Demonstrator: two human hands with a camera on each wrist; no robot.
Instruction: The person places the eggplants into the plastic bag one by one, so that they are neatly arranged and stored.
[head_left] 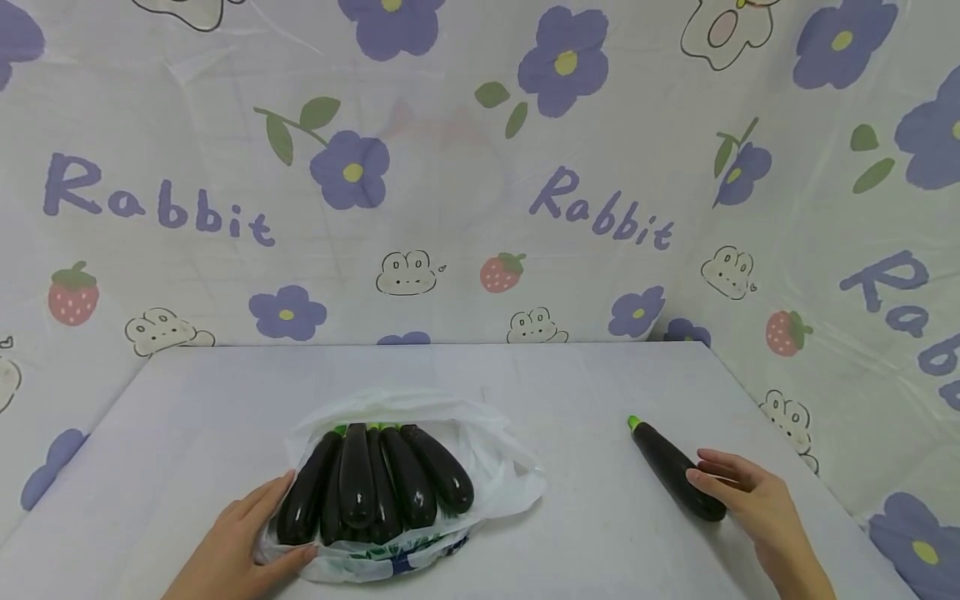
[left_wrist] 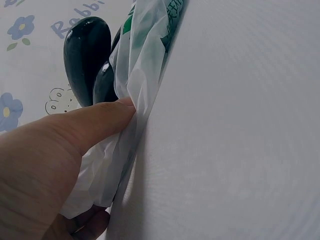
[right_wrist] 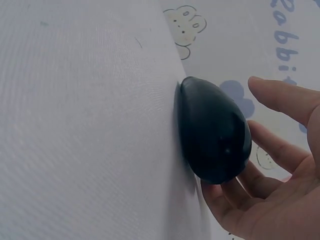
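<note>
Several glossy black eggplants (head_left: 356, 479) with green stem ends lie side by side in a crumpled white plastic bag (head_left: 502, 483), left of the middle of the table. My left hand (head_left: 236, 537) holds the bag's near left side, the thumb on its front edge and the other fingers along its left. One loose eggplant (head_left: 667, 462) lies at the right, green tip pointing away to the left. Beside its thick end is my right hand (head_left: 765, 508). In the right wrist view the fingers reach round the far side of the eggplant (right_wrist: 215, 135), while the thumb stands off it.
The white table (head_left: 585, 400) has its back edge against a hanging cloth (head_left: 450, 183) printed with flowers, rabbits and strawberries. More of this cloth hangs along the right side. The bag's loose, open end spreads toward the table's middle.
</note>
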